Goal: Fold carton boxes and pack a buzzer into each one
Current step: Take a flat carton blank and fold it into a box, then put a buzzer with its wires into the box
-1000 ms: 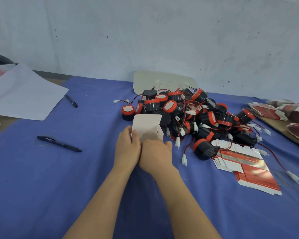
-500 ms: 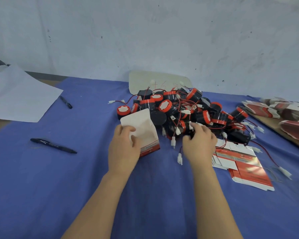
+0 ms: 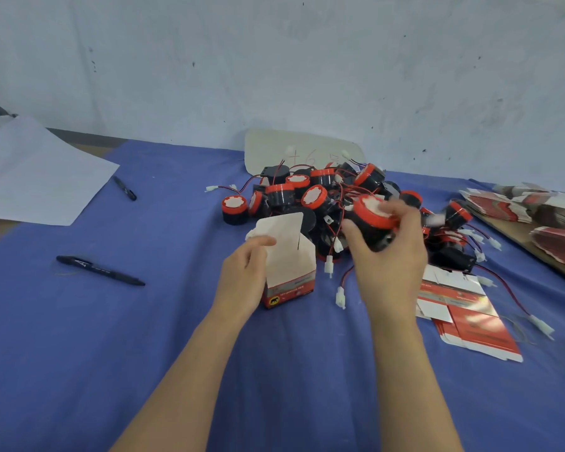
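Right hand (image 3: 388, 265) has come up out of the heap since half a second ago, now with a buzzer (image 3: 372, 216) in it: fingers and thumb wrapped round the black body, red-and-white face tilted up, held above the surface (image 3: 79, 353) just right of the carton box (image 3: 291, 265). Left hand (image 3: 242, 278) still grips the box's left side, fingers curled at the top edge; box now stands upright on the blue cloth, top flaps open, red band at the bottom. Between box and right hand, white connectors (image 3: 340, 296) on red-black wires hang or lie, can't tell which buzzer they belong to. Flat cartons (image 3: 470, 318) are stacked on the cloth right of the right wrist. Black pen (image 3: 100, 270) lies well left of the box. Just behind the box, pile of buzzers (image 3: 307, 197), wires tangled. More folded-flat cartons (image 3: 519, 207) lie at far right. Second pen (image 3: 124, 188) sits farther back left, beside a paper sheet (image 3: 36, 177). Pale card (image 3: 294, 151) leans on the wall behind the pile.
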`<state>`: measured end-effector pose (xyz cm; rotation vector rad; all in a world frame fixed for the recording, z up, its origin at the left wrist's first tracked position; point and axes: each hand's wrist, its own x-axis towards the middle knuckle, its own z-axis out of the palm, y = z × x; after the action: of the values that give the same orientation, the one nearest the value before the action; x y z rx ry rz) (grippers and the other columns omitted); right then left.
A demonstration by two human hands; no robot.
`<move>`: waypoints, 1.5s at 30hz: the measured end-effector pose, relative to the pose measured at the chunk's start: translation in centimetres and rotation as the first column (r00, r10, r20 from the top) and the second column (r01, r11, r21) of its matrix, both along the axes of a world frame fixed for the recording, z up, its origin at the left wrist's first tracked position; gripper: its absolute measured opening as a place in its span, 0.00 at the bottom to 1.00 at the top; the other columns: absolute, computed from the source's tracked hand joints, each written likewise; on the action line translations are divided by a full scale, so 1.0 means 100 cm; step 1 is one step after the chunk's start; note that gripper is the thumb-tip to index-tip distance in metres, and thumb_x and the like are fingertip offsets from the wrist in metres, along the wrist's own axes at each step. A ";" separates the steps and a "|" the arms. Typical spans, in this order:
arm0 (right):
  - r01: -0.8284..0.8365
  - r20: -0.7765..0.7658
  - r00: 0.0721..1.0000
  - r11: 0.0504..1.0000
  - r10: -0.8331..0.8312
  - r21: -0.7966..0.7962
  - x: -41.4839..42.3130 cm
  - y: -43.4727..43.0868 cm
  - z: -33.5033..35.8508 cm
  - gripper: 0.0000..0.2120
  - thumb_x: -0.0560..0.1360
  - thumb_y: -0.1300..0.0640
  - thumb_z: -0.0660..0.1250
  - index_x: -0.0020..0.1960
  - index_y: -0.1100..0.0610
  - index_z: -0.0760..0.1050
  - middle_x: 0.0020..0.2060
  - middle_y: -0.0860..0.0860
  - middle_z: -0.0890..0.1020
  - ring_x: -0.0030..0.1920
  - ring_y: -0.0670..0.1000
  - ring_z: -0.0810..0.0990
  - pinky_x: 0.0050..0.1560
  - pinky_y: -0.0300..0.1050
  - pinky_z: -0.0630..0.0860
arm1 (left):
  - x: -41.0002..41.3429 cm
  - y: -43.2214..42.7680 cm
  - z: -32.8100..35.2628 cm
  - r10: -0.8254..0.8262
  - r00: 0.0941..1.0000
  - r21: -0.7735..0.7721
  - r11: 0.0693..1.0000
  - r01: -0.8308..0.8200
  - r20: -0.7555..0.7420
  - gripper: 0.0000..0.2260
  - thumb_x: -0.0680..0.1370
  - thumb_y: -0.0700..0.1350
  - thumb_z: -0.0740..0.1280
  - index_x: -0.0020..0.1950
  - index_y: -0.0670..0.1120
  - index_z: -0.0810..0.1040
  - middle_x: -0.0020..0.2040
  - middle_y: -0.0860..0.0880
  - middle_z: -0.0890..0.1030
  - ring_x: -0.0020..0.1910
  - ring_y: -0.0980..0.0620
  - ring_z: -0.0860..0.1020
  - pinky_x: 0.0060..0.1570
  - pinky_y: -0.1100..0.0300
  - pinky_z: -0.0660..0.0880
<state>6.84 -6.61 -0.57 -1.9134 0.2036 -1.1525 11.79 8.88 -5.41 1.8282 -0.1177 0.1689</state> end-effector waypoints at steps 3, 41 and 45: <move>-0.210 0.101 0.971 0.974 0.218 -0.087 0.008 0.028 -0.004 0.20 0.68 0.61 0.76 0.53 0.57 0.69 0.59 0.49 0.72 0.60 0.46 0.72 0.58 0.36 0.71 | -0.001 0.002 0.000 -0.029 1.000 -0.081 0.996 0.028 -0.009 0.18 0.81 0.42 0.50 0.57 0.54 0.79 0.57 0.56 0.74 0.53 0.60 0.72 0.36 0.84 0.64; -0.292 -0.601 0.799 0.861 -0.020 -0.416 0.021 0.041 -0.033 0.13 0.77 0.58 0.57 0.49 0.51 0.80 0.43 0.48 0.83 0.47 0.52 0.77 0.54 0.47 0.68 | 0.003 -0.020 -0.032 0.037 0.999 -0.136 0.990 -0.033 0.025 0.37 0.77 0.42 0.68 0.77 0.51 0.47 0.58 0.52 0.74 0.48 0.54 0.78 0.44 0.68 0.75; -0.065 -0.262 0.965 0.984 0.020 -0.165 0.031 0.035 -0.014 0.09 0.77 0.58 0.62 0.56 0.54 0.77 0.47 0.49 0.79 0.49 0.53 0.77 0.51 0.53 0.74 | 0.003 -0.022 -0.031 0.042 0.999 -0.102 0.994 -0.041 0.014 0.28 0.78 0.42 0.65 0.72 0.51 0.53 0.54 0.51 0.76 0.42 0.58 0.76 0.28 0.73 0.68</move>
<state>9.96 -3.13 -1.95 -2.2111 0.2087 -0.9121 12.13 6.73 -8.51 1.7285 -0.0812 0.2153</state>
